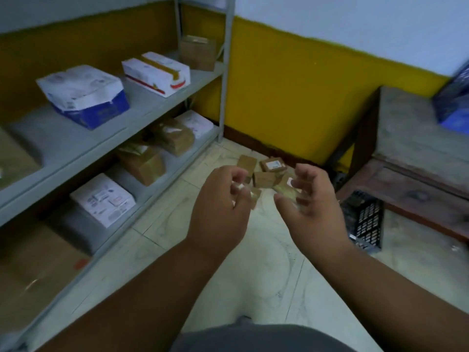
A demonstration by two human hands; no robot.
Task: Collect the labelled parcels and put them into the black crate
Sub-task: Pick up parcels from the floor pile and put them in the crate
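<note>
Both hands are raised side by side over pale floor tiles, the left hand and right hand apart with fingers loosely curled, gripping nothing. Just beyond their fingertips about five small brown cardboard parcels lie clustered on the floor. The black plastic crate stands right of the right hand, under a worn wooden table; the grey metal shelf rack borders the left.

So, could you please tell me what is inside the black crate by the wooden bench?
The black crate shows only its slotted wall. Its inside is mostly hidden by the right hand and blur, so any contents cannot be told.
</note>
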